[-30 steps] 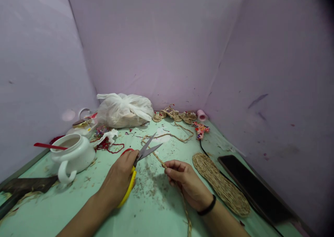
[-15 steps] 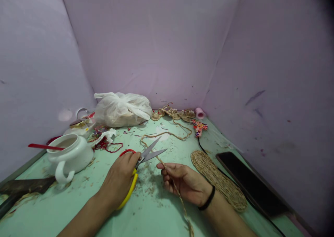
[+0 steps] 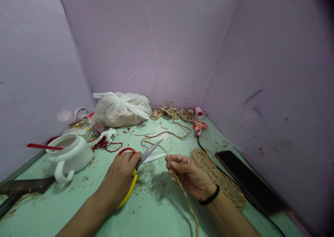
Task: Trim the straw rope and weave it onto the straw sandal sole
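My left hand (image 3: 121,176) is wrapped round the red and yellow handles of the scissors (image 3: 150,154), whose blades are parted and point to the upper right. Pinched between thumb and fingers of my right hand (image 3: 188,172) is a thin braided straw cord (image 3: 186,195). The cord hangs toward the front edge of the view, and its other stretch winds away over the table behind the blades. An oval coiled straw sole (image 3: 217,178) lies beside my right wrist, which wears a black band.
On the left stand a white pot (image 3: 70,153) with a red stick and a dark blade (image 3: 26,188). Behind are a tied plastic bag (image 3: 122,108), straw pieces (image 3: 169,112) and a pink spool (image 3: 199,112). Rightward lie a patterned glue gun (image 3: 199,126) and a black phone (image 3: 247,179).
My right hand has moved slightly right and up with the cord, away from the blades. The scissor blades are somewhat closer together. My left hand has barely moved.
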Tool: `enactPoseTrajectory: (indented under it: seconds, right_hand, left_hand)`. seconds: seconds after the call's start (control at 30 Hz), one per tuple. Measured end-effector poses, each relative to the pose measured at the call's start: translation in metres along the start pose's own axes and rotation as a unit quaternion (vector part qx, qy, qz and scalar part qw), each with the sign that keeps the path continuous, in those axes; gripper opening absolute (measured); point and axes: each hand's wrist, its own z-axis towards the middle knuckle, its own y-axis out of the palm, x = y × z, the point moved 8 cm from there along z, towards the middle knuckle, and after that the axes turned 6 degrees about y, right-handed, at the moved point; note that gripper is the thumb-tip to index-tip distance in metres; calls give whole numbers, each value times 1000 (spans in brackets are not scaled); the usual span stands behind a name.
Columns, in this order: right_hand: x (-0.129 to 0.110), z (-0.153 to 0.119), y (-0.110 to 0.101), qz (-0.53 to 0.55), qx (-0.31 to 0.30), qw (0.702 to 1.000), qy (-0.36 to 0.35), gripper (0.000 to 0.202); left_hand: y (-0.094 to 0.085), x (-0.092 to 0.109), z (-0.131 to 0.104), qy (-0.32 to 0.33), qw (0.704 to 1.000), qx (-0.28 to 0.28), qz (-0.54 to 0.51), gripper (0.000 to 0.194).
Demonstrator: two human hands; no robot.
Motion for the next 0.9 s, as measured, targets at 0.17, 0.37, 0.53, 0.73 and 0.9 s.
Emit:
enactPoseTrajectory:
  seconds: [0.17,0.37,0.53,0.73,0.9]
  right_hand:
    - [-9,-4,-4,-4,30,999,-11,25]
    - [-16,-6,-12,-23,89,995,-49,28]
    - [-17,-5,-14,-22,114,992,-54,31]
    - [-16,-5,-14,-6,107,993,-50,30]
    - [-16,-3,-16,-1,105,993,-51,31]
  left_hand:
    - [3,6,0,41,999,-7,21,44]
    - [1,10,0,52,996,-10,65,35]
    - [2,7,-1,55,994,9,96,36]
    - [5,3,-4,83,990,38,106,39]
    - [9,2,-5,82,991,29,99,37]
